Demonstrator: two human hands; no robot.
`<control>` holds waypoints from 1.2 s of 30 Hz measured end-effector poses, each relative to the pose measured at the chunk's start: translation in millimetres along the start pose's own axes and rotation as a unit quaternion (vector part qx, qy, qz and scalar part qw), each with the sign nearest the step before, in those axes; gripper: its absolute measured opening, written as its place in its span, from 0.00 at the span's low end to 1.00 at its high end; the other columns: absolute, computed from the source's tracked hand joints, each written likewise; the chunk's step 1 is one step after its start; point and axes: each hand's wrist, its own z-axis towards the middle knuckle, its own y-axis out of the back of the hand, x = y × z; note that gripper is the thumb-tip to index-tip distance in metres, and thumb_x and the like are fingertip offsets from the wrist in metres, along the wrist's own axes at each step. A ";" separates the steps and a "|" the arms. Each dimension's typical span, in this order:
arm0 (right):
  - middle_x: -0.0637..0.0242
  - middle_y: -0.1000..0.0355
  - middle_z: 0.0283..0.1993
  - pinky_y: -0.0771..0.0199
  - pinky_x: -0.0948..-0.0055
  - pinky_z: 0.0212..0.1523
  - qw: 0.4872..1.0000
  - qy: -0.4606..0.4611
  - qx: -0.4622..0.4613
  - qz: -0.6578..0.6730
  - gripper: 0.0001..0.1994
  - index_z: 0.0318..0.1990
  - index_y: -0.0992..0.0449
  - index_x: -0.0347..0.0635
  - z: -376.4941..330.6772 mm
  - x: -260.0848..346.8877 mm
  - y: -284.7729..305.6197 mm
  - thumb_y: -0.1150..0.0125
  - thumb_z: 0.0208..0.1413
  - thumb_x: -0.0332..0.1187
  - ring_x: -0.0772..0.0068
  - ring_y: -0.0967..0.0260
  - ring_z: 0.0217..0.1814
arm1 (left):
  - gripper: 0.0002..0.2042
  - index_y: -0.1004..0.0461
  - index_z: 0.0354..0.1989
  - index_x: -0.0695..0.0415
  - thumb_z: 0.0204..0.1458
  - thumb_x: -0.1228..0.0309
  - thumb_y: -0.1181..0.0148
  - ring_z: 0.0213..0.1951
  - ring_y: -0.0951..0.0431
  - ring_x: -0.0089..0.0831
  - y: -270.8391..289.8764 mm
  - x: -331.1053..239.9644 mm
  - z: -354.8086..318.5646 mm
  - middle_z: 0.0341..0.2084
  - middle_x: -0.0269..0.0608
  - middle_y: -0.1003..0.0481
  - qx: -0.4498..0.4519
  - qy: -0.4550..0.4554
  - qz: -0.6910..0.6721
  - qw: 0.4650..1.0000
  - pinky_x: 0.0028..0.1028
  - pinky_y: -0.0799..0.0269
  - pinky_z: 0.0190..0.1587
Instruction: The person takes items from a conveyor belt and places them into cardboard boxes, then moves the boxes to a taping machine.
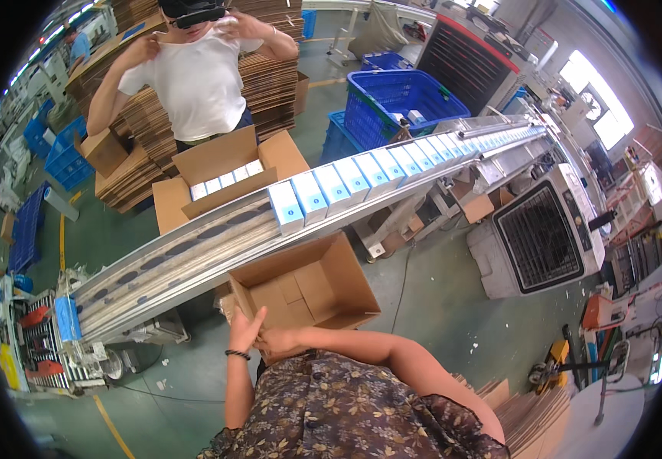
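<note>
An opened cardboard box (pixel 323 264) stands in front of me, against the near side of the conveyor; its inside shows bare cardboard. My left hand (pixel 245 330), with a dark beaded band on the wrist, is at the box's near left corner, thumb and fingers apart. Close against it is my right hand (pixel 279 341), by the box's near edge, its fingers curled and partly hidden. What they pinch, if anything, I cannot make out. A brownish, shiny piece (pixel 227 307) sits beside the left fingers. White and blue cartons (pixel 312 195) stand in a row on the conveyor (pixel 170 264).
Across the conveyor, a person in a white shirt (pixel 201 84) raises both hands to the shoulders behind a cardboard box (pixel 170 205) holding cartons. Blue crates (pixel 396 96) and stacked flat cardboard (pixel 273 92) stand beyond. A grilled machine (pixel 538 237) is at right; flattened cardboard (pixel 526 417) lies lower right.
</note>
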 end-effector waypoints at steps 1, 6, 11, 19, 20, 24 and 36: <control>0.47 0.26 0.39 0.30 0.53 0.46 0.999 0.017 0.029 0.018 0.25 0.58 0.36 0.35 2.8 -6.3 5.2 0.51 0.63 0.47 0.41 0.29 0.44 | 0.20 0.32 0.52 0.63 0.54 0.67 0.38 0.46 0.22 0.42 -4.3 0.2 1.9 0.45 0.47 0.22 -0.070 -0.010 0.151 0.986 0.36 0.28 0.46; 0.62 0.40 0.68 0.71 0.45 0.74 0.820 -0.025 -0.162 -0.548 0.26 0.62 0.32 0.47 -128.4 -102.2 112.5 0.55 0.62 0.52 0.60 0.61 0.77 | 0.21 0.31 0.54 0.62 0.51 0.72 0.37 0.42 0.19 0.39 52.6 56.9 9.1 0.41 0.50 0.21 -0.097 -0.013 0.155 0.983 0.34 0.26 0.45; 0.65 0.55 0.76 0.61 0.44 0.71 0.836 -0.187 -0.241 -0.456 0.34 0.71 0.49 0.51 -171.5 -266.6 120.3 0.55 0.62 0.53 0.64 0.60 0.77 | 0.20 0.28 0.48 0.66 0.49 0.69 0.33 0.43 0.23 0.35 44.1 107.6 12.1 0.45 0.45 0.23 -0.154 0.174 0.017 0.972 0.33 0.27 0.47; 0.52 0.29 0.49 0.35 0.52 0.54 0.855 -0.148 -0.418 -0.270 0.14 0.51 0.28 0.42 -145.2 -252.8 173.4 0.48 0.60 0.35 0.45 0.34 0.53 | 0.08 0.26 0.41 0.62 0.53 0.77 0.46 0.44 0.30 0.51 -44.3 -30.0 72.8 0.41 0.52 0.27 -0.259 -0.147 0.331 0.895 0.43 0.34 0.48; 0.51 0.30 0.39 0.35 0.53 0.46 0.810 0.017 -0.530 -0.251 0.08 0.43 0.27 0.38 -135.1 -202.0 205.0 0.44 0.55 0.25 0.46 0.35 0.44 | 0.09 0.26 0.41 0.62 0.52 0.77 0.45 0.44 0.30 0.51 -47.2 -47.4 79.1 0.41 0.52 0.27 -0.308 -0.191 0.297 0.883 0.43 0.35 0.49; 0.49 0.28 0.45 0.30 0.59 0.48 0.766 0.019 -0.558 -0.319 0.15 0.49 0.28 0.33 -96.6 -149.8 287.2 0.42 0.57 0.32 0.47 0.32 0.49 | 0.21 0.32 0.53 0.63 0.53 0.68 0.39 0.46 0.28 0.47 -53.1 -100.3 134.1 0.41 0.50 0.27 -0.397 -0.214 0.259 0.854 0.40 0.33 0.50; 0.41 0.25 0.44 0.26 0.57 0.48 0.897 -0.125 -0.394 -0.156 0.46 0.56 0.40 0.25 17.5 -107.5 290.9 0.34 0.45 0.62 0.42 0.26 0.48 | 0.41 0.37 0.50 0.65 0.39 0.42 0.30 0.45 0.22 0.51 -0.6 -97.7 164.0 0.40 0.57 0.23 -0.239 0.006 0.184 0.953 0.39 0.27 0.46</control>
